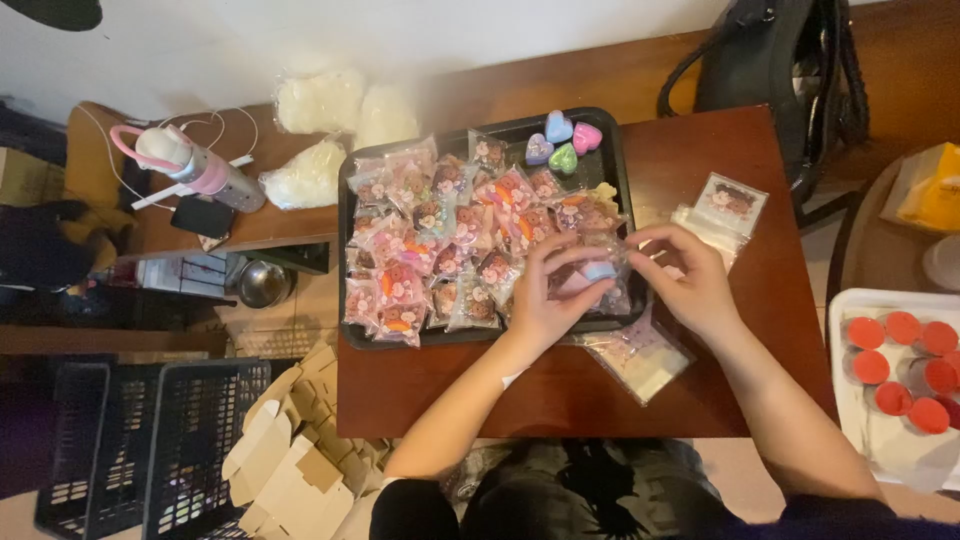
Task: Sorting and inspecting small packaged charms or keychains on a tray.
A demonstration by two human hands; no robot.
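Both hands work at the right edge of the black tray (350, 200). The left hand (548, 295) and right hand (690, 278) each pinch one clear cellophane bag (600, 262) containing a pale-blue heart-shaped piece, above the tray's packed bags (420, 250).

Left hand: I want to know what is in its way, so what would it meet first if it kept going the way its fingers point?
Probably the right hand: the left hand points toward it across the small clear packet both hold, though depth is unclear.
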